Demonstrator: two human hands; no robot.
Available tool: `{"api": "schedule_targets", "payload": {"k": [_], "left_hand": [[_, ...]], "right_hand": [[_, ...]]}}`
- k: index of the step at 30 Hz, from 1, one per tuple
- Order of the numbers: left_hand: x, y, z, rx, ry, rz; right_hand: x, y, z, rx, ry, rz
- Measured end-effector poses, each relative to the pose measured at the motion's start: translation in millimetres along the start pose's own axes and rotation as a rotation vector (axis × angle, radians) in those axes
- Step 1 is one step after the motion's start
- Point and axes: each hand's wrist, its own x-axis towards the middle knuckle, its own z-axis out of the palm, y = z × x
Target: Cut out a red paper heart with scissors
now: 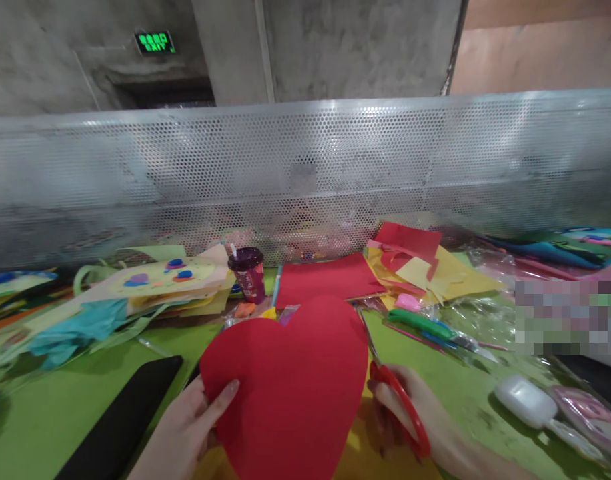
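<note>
A large red paper heart [290,387] is held up over the green table [60,413]. My left hand [193,427] pinches its lower left edge, thumb on the front face. My right hand [415,420] grips red-handled scissors [398,400], whose blades point up along the heart's right edge. Yellow paper [355,460] lies under the heart.
A dark cup with a straw [248,272] stands behind the heart. Red sheets [325,279], yellow scraps [435,273] and green scissors [425,325] lie at the right; a collage sheet [170,275] and teal paper [80,327] at the left. A black flat object [130,413], a white case [525,400], a perforated metal screen [305,173].
</note>
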Motion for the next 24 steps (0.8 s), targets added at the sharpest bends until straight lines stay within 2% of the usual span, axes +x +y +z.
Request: {"api": "schedule_targets", "payload": {"k": [3, 10, 24], "left_hand": [[-1.0, 0.0, 0.8, 0.016, 0.023, 0.007], [-1.7, -1.0, -1.1, 0.021, -0.015, 0.008], [2.3, 0.3, -3.5, 0.016, -0.004, 0.031]], "right_hand": [[0.8, 1.9, 0.2, -0.006, 0.004, 0.003], [0.9, -0.4, 1.1, -0.033, 0.022, 0.052], [0.0, -2.8, 1.0, -0.08, 0.01, 0.031]]}}
